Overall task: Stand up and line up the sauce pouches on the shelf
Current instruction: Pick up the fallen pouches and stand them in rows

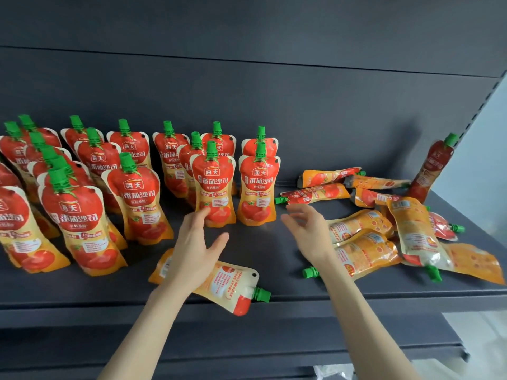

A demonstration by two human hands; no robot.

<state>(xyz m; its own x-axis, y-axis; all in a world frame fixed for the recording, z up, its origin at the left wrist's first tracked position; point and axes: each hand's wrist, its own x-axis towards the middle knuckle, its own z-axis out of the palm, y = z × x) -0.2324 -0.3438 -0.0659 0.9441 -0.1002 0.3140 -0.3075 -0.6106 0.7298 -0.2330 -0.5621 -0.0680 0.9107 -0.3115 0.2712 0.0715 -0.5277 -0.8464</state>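
Left grip [196,242] spread, right grip [304,229] loose

Fingers wide, the left one touches the foot of an upright pouch [214,187] on the shelf [255,248]. The right one hangs relaxed, holding nothing, just beside the fallen pile [378,237]. One flat pouch [230,286] lies under the left wrist at the front edge. Far right, a leaning pouch [430,171] tilts alone.

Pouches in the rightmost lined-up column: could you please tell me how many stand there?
2: the front pouch, and the rear pouch directly behind it, mostly covered; another could be hidden.
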